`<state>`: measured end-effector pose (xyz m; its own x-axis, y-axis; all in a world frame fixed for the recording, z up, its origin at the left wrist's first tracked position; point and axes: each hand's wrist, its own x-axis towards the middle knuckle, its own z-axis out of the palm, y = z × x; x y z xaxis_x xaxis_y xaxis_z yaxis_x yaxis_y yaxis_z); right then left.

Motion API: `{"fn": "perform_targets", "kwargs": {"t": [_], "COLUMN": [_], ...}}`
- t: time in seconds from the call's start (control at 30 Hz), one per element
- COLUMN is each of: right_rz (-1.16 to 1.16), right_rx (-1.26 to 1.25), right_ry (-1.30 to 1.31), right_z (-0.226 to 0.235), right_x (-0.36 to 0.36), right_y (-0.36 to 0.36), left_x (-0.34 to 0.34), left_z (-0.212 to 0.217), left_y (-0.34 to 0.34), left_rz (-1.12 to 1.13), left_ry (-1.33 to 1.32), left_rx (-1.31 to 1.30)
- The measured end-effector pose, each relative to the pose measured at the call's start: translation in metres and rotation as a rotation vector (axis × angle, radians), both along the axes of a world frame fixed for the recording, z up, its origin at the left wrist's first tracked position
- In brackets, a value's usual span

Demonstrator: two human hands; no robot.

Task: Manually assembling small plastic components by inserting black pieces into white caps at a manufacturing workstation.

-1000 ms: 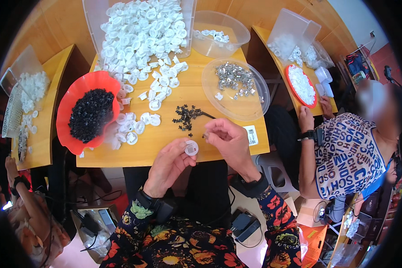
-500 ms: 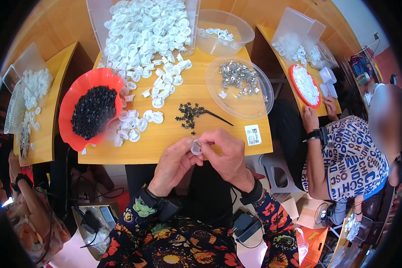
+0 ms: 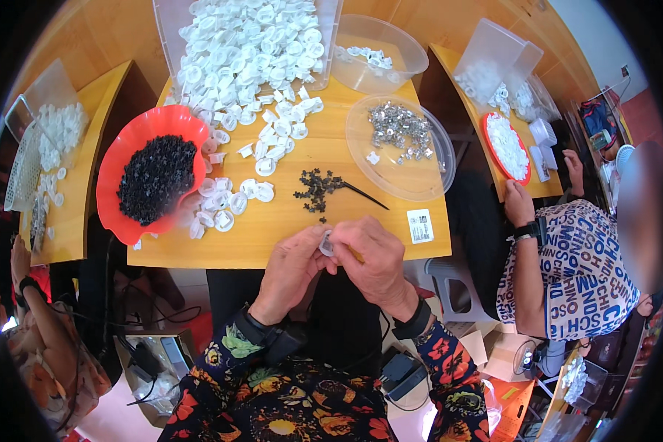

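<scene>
Just past the table's near edge, my left hand (image 3: 293, 267) pinches a small white round plastic part (image 3: 326, 244) between thumb and fingers. My right hand (image 3: 370, 258) is closed against the same part, fingertips pressed together over it; whether a smaller piece sits in them is hidden. Beyond my hands lies a little heap of small black plastic pieces (image 3: 315, 188), with a thin black pointed stick (image 3: 365, 196) beside it. Loose white parts (image 3: 223, 219) like the held one are scattered to the left.
At the left stands a red bowl (image 3: 112, 173) of black pieces. A clear bin (image 3: 330, 44) spills white parts at the back. A clear round lid (image 3: 361, 158) carries metal pieces, and a clear tub (image 3: 346, 77) stands behind it. Another person (image 3: 560, 272) works at the right table.
My right fingers have curled in closer over the white part, which stays in my left hand. The view has shifted slightly. The right-hand person's far hand has moved away from the red tray.
</scene>
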<state>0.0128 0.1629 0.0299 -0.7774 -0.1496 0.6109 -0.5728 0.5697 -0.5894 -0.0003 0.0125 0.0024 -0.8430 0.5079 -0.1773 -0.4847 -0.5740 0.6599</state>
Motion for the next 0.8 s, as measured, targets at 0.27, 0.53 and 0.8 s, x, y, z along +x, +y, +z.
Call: {"fn": "perform_targets", "kwargs": {"t": [0.27, 0.53, 0.8], "right_rz": [-0.062, -0.097, -0.127], "right_rx": [-0.138, 0.037, -0.116], "right_ry": [-0.286, -0.107, -0.181], "right_z": [0.0, -0.007, -0.02], "right_x": [0.0, 0.009, 0.017], "right_y": [-0.002, -0.004, -0.009], "left_x": [-0.005, -0.011, -0.011], "left_z": [-0.006, -0.012, -0.015], "left_y": [0.001, -0.002, 0.001], "left_rz": [0.001, -0.073, -0.055], "left_ry": [0.102, -0.017, -0.015], "left_rx": [-0.22, -0.011, -0.017]}}
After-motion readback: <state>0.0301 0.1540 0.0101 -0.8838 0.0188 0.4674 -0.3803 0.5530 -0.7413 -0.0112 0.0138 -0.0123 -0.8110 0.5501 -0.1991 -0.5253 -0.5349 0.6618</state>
